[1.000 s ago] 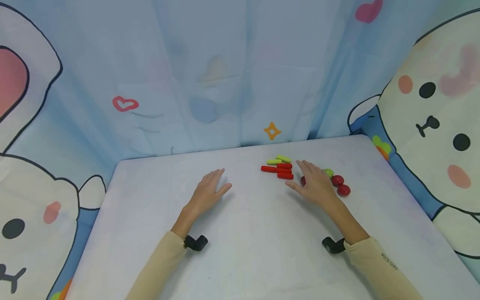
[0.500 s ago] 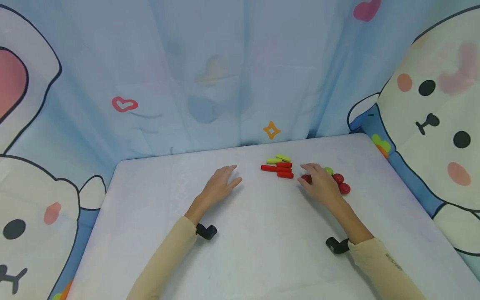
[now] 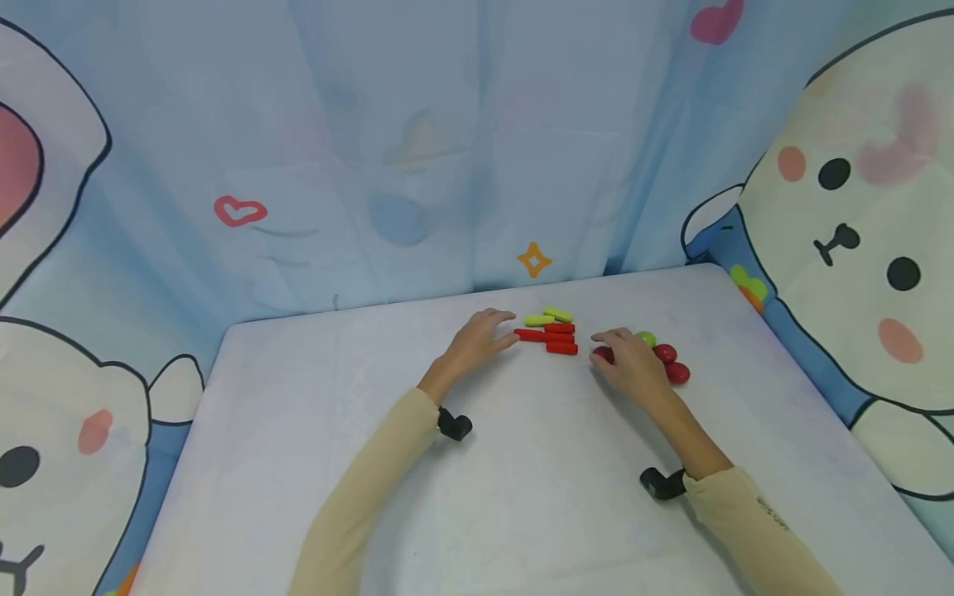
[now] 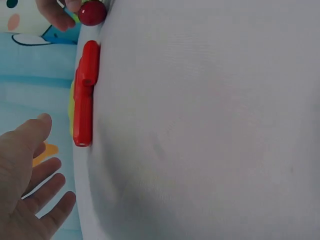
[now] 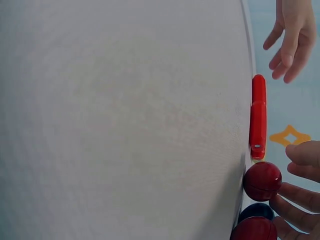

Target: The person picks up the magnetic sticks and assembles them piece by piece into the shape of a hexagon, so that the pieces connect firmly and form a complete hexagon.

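Note:
My left hand (image 3: 471, 343) hovers just left of several short red sticks (image 3: 562, 348), its fingers spread and nothing in its grasp. In the left wrist view, a gap shows between that hand's fingers (image 4: 44, 189) and the red sticks (image 4: 85, 100). Over at the right, my right hand (image 3: 633, 364) is at a shiny red ball (image 3: 603, 354), with fingers loosely bent. In the right wrist view its fingers (image 5: 297, 197) lie close behind the red ball (image 5: 262, 181), while the thumb stays apart from it. Whether the fingers touch the ball is hard to tell.
Two yellow-green sticks (image 3: 557, 314) lie behind the red ones. Beside my right hand sit a green ball (image 3: 646, 338) and two more red balls (image 3: 676, 373). A dark ball (image 5: 256, 211) shows in the right wrist view. A patterned blue curtain (image 3: 417, 165) borders the white table (image 3: 522, 497).
My left hand has moved right and a little away from me, up to the sticks. My right hand has shifted slightly right and drawn its fingers in by the red ball.

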Action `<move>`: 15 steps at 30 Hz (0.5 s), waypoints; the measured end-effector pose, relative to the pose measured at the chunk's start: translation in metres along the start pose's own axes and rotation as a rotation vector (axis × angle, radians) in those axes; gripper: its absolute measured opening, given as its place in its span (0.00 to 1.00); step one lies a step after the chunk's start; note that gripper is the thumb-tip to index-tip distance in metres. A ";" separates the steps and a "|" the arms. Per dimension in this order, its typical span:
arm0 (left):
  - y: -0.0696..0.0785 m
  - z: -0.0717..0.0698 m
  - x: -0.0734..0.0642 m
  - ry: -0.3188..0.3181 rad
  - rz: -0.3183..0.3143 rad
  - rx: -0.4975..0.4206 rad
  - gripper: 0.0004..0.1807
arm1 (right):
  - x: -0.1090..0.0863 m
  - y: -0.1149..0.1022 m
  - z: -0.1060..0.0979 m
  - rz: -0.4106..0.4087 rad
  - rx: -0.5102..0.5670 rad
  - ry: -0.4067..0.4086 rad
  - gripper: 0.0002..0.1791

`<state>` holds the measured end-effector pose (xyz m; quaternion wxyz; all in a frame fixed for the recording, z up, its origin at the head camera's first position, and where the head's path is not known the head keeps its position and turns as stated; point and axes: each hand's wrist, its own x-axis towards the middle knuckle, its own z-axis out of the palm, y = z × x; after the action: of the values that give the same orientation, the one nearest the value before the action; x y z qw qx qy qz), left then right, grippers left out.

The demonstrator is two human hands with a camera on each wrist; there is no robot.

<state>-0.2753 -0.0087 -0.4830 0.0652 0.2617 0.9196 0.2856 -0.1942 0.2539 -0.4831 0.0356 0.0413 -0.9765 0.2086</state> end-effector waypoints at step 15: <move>0.007 0.020 0.021 -0.052 0.023 0.181 0.21 | -0.002 -0.002 -0.001 0.024 -0.040 -0.069 0.20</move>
<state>-0.2848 0.0173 -0.4949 0.0615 0.2845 0.9366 0.1951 -0.1919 0.2523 -0.4813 0.0004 0.0362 -0.9815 0.1881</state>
